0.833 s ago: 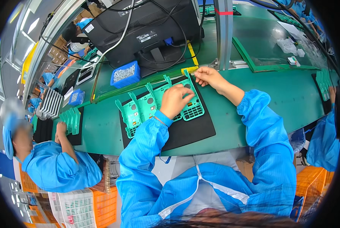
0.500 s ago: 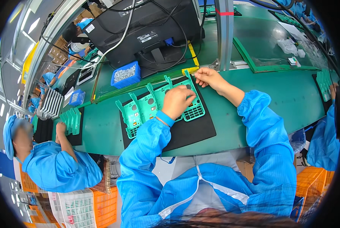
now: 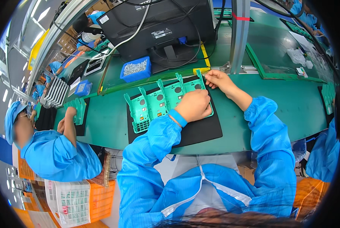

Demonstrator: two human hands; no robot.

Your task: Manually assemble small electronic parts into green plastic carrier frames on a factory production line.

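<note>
Several green plastic housings [image 3: 138,107] stand side by side on a black mat [image 3: 200,131], with round dark patches and small metal parts inside them. Over the lower part of the rightmost one is my left hand [image 3: 194,105], palm down with its fingers curled together. Its fingertips are partly hidden, so what they hold cannot be seen. At the upper right corner of that same housing, my right hand [image 3: 219,82] has thumb and forefinger pinched together. Anything between those fingertips is too small to make out.
Behind the housings are a blue bin [image 3: 135,69] of small pale parts and a black monitor [image 3: 154,34]. A metal post [image 3: 239,41] rises beyond my right hand. To the left, a co-worker [image 3: 59,152] handles similar green housings [image 3: 78,110]. Orange crates [image 3: 101,199] stand below.
My left hand has shifted right and toward me on the rightmost housing, covering its grid. My right hand stays by the upper corner. The whole view has shifted slightly.
</note>
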